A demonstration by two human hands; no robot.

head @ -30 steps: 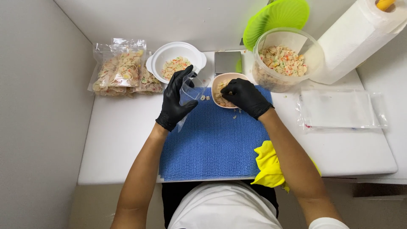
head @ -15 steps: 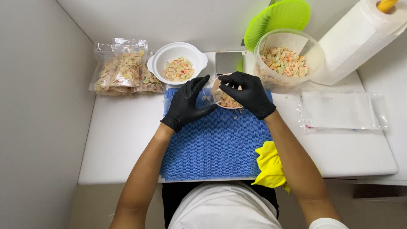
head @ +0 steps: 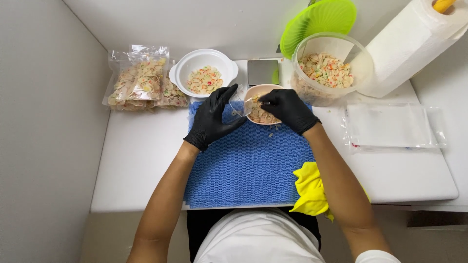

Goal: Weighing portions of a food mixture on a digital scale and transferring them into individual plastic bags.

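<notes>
My left hand point(head: 214, 119), in a black glove, holds a small clear plastic bag point(head: 238, 106) open at the left rim of a small beige bowl point(head: 263, 117). The bowl sits on a blue mat point(head: 248, 165) and holds pale shell-shaped pieces with coloured bits. My right hand point(head: 288, 109), also in a black glove, reaches over the bowl from the right. Its fingertips are pinched together over the pieces, right at the bag's mouth. The hand hides part of the bowl.
A white two-handled bowl point(head: 204, 73) of the same pieces stands behind the mat, with filled bags point(head: 139, 83) to its left. A small scale point(head: 262, 72), a large clear tub point(head: 326, 68), a green lid point(head: 319, 19) and a paper roll point(head: 414, 44) stand at the back right. Empty bags point(head: 392, 126) lie at the right and a yellow cloth point(head: 309, 190) at the front edge.
My left hand has brought the clear bag right, up to the bowl's rim. My right hand has shifted from covering the bowl to pinching at the bag's mouth.
</notes>
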